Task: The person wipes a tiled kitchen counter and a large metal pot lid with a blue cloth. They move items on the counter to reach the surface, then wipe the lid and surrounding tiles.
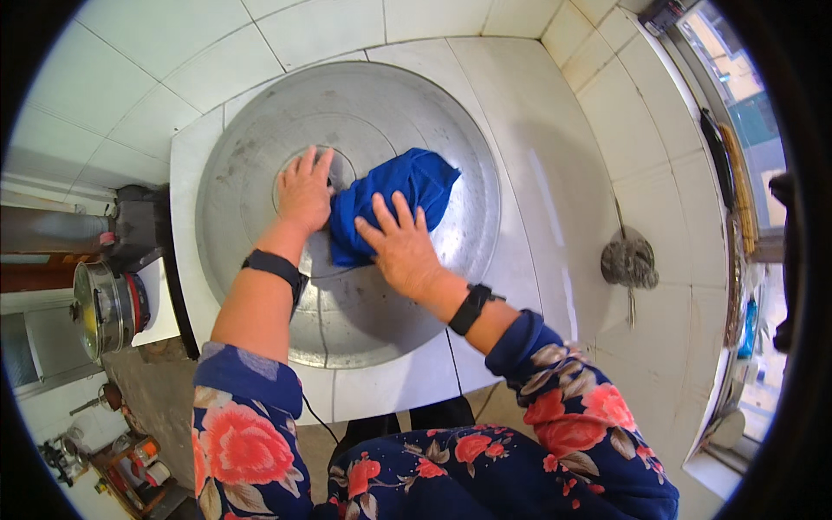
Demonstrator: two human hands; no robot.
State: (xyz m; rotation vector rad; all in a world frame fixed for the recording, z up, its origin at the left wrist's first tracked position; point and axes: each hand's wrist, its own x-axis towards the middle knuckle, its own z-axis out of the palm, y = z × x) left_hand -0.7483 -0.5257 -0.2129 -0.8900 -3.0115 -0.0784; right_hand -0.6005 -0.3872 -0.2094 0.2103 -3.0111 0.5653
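A large round metal lid or tray lies on the white tiled counter, with a ring line and a dark part near its middle. On it lies a crumpled, folded blue cloth. My right hand rests on the front of the cloth with its fingers apart, palm down. My left hand is just left of the cloth, fingers spread over the middle of the metal; the dark part under its fingertips is mostly hidden. Both wrists wear black straps.
White tiled walls rise behind and at the right. A round mesh item hangs on the right wall beside the window sill. A steamer pot stands at the left, near a dark pipe fitting. A shelf with jars is at the lower left.
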